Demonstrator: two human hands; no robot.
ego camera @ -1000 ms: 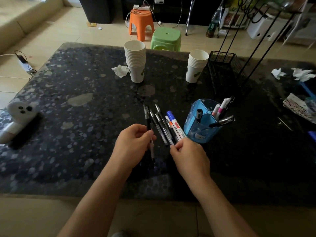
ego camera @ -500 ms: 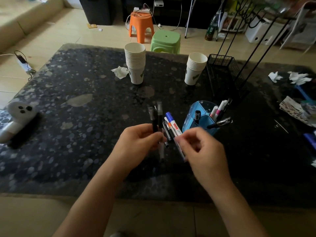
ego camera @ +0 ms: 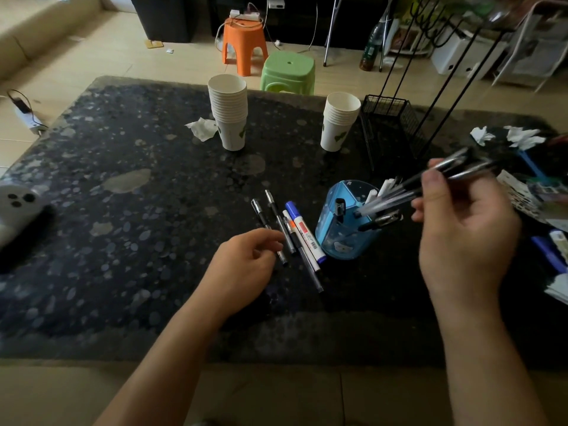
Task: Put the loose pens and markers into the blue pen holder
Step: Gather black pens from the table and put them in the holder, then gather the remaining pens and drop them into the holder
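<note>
The blue pen holder (ego camera: 341, 238) stands on the dark speckled table (ego camera: 129, 216), with several pens and markers in it. My right hand (ego camera: 461, 238), to its right and above, grips a bundle of black pens (ego camera: 430, 182) whose tips point down into the holder's mouth. Left of the holder lie loose pens (ego camera: 278, 222) and a blue-capped white marker (ego camera: 302, 230). My left hand (ego camera: 242, 265) rests on the table, its fingertips touching the near ends of the two leftmost pens; I cannot tell whether it grips them.
Two stacks of paper cups (ego camera: 229, 113) (ego camera: 338, 119) stand at the back, with a black wire basket (ego camera: 390, 124) and rack to their right. Crumpled tissues (ego camera: 203, 127), papers and small items (ego camera: 550, 210) crowd the right edge. A white device (ego camera: 18, 207) lies at the far left.
My right hand lifted a bundle of pens from the loose group and swung it right, over the holder. My left hand let the remaining pens down onto the table.
</note>
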